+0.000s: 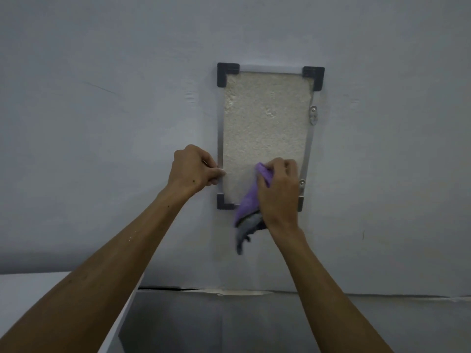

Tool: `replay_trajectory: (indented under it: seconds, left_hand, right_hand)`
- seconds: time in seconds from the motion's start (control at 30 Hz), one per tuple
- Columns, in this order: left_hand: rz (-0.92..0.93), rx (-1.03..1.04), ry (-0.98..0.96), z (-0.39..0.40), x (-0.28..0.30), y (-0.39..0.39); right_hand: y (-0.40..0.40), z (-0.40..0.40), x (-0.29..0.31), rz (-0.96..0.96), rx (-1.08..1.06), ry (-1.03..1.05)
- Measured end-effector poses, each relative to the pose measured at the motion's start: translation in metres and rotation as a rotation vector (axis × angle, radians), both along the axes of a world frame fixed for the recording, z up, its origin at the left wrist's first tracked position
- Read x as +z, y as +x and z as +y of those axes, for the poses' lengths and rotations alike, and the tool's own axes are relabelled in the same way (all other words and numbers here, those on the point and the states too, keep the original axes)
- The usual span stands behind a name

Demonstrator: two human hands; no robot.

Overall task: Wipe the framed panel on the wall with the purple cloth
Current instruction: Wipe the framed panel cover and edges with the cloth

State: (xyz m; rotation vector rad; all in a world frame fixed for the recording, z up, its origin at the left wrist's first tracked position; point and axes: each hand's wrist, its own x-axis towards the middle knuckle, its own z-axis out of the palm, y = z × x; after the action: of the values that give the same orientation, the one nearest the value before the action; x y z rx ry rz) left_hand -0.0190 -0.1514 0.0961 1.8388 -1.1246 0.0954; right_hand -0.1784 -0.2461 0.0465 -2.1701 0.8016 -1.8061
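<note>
A tall framed panel hangs on the pale wall, with a rough cream surface, a thin metal frame and dark corner brackets. My right hand grips a bunched purple cloth and holds it against the panel's lower right part. The cloth's grey end hangs down below the frame. My left hand has its fingers curled around the frame's left edge near the bottom, thumb lying on the panel.
Small metal clips sit on the frame's right side. A white surface juts out at the lower left. A cracked seam runs along the wall above a darker grey band.
</note>
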Motion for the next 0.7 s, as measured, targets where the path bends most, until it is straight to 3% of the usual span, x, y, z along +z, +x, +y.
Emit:
replay_trajectory:
  seconds: [0.13, 0.3, 0.47, 0.7]
  left_hand:
    - [0.004, -0.010, 0.008, 0.000, 0.000, -0.001]
    - [0.083, -0.055, 0.009, 0.007, 0.004, 0.002]
    - [0.134, -0.066, -0.018, 0.011, -0.002, 0.000]
    - [0.146, -0.087, -0.029, 0.011, -0.006, 0.004]
  right_hand:
    - [0.012, 0.011, -0.003, -0.043, -0.063, 0.036]
    - [0.028, 0.022, 0.002, 0.143, 0.111, -0.072]
    - [0.025, 0.022, -0.003, -0.045, -0.027, 0.021]
    - [0.031, 0.023, 0.000, 0.132, 0.148, -0.031]
